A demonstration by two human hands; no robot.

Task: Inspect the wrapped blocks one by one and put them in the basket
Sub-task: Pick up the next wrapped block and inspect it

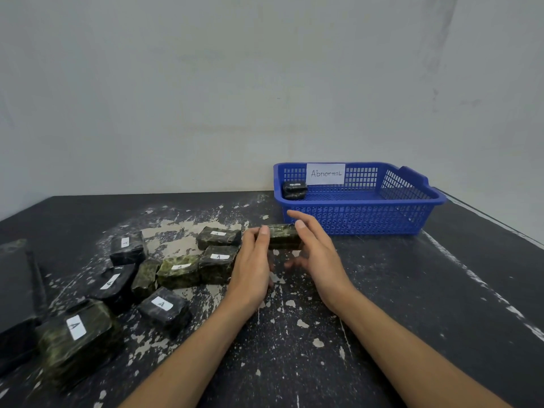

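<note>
Both hands hold one dark green wrapped block [283, 236] a little above the table, just in front of the blue basket [365, 222]. My left hand [251, 266] grips its left end, thumb on top. My right hand [316, 254] holds its right end with thumb on top and fingers underneath. A paper sign reading "Abnormal" [325, 174] hangs on the basket's back wall, and one dark wrapped block [294, 190] lies in its back left corner. Several more wrapped blocks with white "A" stickers [218, 238] [164, 309] [77, 337] lie on the table to the left.
The black table [382, 319] has chipped, paint-flecked patches. A dark flat object [14, 290] sits at the far left edge. A pale wall stands right behind the table and basket. The table's right edge runs diagonally past the basket.
</note>
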